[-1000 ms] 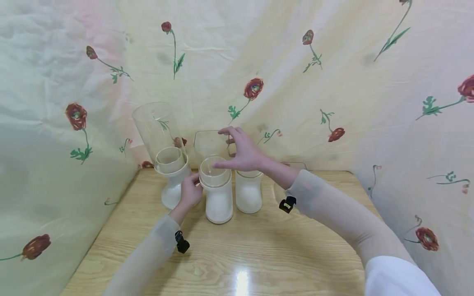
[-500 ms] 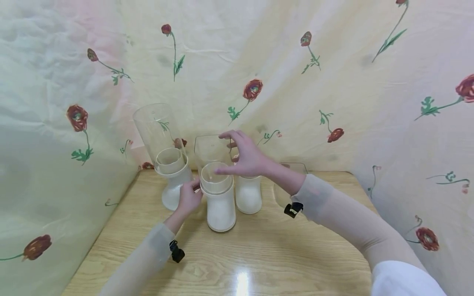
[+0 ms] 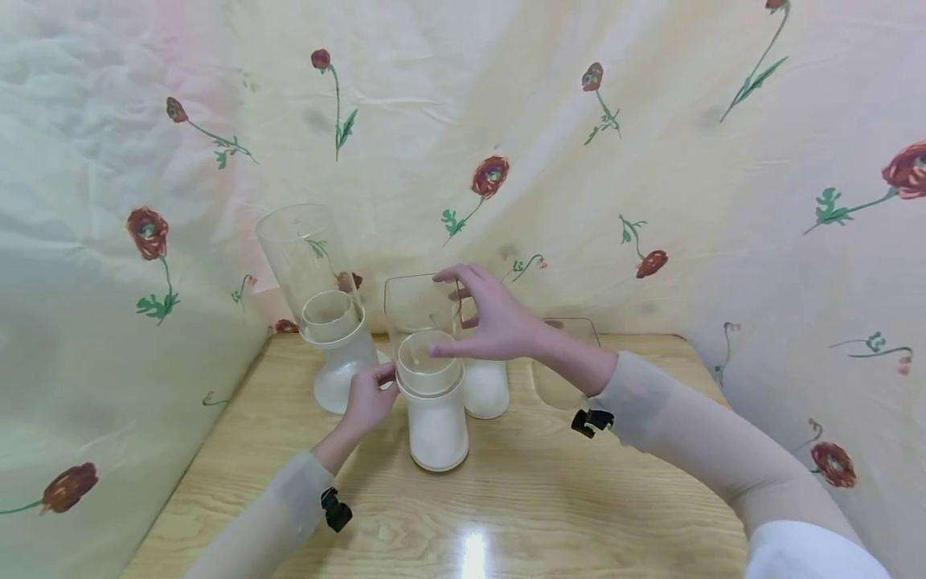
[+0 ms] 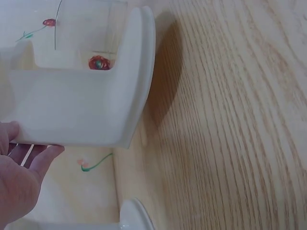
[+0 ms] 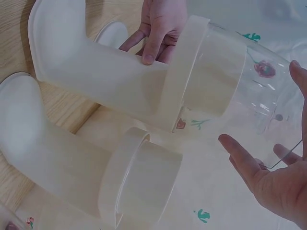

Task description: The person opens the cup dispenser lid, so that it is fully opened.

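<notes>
A white boot-shaped base [image 3: 438,430] stands in the middle, with a clear open-topped container [image 3: 415,301] fitted over its collar. My left hand [image 3: 370,398] grips the base's upper part from the left, just below the collar. In the left wrist view, its thumb and fingers pinch the base wall [image 4: 62,105], and a shadow lies beside the foot. My right hand [image 3: 499,322] holds the clear container from the right, thumb in front and fingers spread toward the far rim. In the right wrist view, the base [image 5: 120,81] carries a wide ring below the container.
At left stands another white base [image 3: 334,382] topped by a tall clear cylinder [image 3: 300,253]. Behind the held base is a third base [image 3: 487,392], its collar bare in the right wrist view. A separate clear container [image 3: 567,378] stands at right, near the floral cloth [image 3: 651,209].
The middle base and its clear container have come toward me and slightly right, away from the back row. Both hands have moved with them, keeping their hold.
</notes>
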`<state>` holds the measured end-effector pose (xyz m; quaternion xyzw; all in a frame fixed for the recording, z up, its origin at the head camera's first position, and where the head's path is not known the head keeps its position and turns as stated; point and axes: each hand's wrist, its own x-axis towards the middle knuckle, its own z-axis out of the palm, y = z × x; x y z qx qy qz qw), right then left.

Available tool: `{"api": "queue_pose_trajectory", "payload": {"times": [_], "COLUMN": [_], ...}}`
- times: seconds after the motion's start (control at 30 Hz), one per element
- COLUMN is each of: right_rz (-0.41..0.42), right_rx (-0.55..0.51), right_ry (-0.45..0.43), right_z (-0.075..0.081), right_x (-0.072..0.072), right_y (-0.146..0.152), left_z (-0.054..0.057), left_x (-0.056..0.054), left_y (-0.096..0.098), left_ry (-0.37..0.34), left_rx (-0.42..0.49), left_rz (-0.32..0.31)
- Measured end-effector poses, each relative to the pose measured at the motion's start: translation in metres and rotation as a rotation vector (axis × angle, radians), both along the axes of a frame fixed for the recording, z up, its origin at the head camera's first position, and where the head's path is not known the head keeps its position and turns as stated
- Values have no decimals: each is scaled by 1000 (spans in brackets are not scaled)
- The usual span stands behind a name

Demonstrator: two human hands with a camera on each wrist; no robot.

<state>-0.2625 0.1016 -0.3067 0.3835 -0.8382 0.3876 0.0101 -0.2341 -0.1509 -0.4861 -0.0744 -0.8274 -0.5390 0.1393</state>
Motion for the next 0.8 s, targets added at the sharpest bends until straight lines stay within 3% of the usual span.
{"api": "queue_pose_trajectory", "payload": {"times": [0.23,0.53,0.8], "right_rz": [2,0,-1], "right_rx": [0,18,22], "right_ry": [-3,-9,-13], "right_z": [-1,0,1], "right_x": [9,18,27], "right_y": [9,19,26], "left_z": [2,0,4], "left_x": [6,9,15], "left_y": [5,10,14], "left_ry": [32,-2,12], "left_rx": [32,22,24], "left_rz": [-54,-91,-134]}}
